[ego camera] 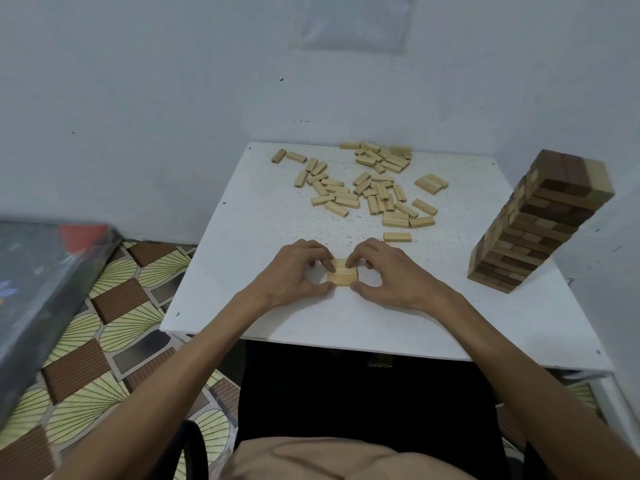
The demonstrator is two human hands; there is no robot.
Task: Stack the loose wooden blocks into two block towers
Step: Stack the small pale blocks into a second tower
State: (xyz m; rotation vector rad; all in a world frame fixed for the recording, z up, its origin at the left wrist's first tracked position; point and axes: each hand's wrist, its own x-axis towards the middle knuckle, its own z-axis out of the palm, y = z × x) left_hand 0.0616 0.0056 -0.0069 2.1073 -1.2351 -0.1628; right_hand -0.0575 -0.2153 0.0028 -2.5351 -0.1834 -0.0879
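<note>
Blocks (pixel 342 271) are being squared as a second base, left hand (pixel 298 271) and right hand (pixel 388 276) pinching their ends; next, probably fetching from the far pile (pixel 367 192).

Left hand (pixel 298 271): bare, just left of the frame's centre.
Right hand (pixel 384 277): bare, just right of the frame's centre.
Left forearm (pixel 180 358): uncovered along all its visible length, from the wrist to the lower left edge of the frame.
Right forearm (pixel 512 358): uncovered likewise, from the wrist to the lower right edge.
Shirt (pixel 311 459): plain pale peach-tan cloth at bottom centre, with soft folds and one darker crease line.
Lap (pixel 363 393): plain black cloth, lower centre; the kind of garment cannot be told.
</note>
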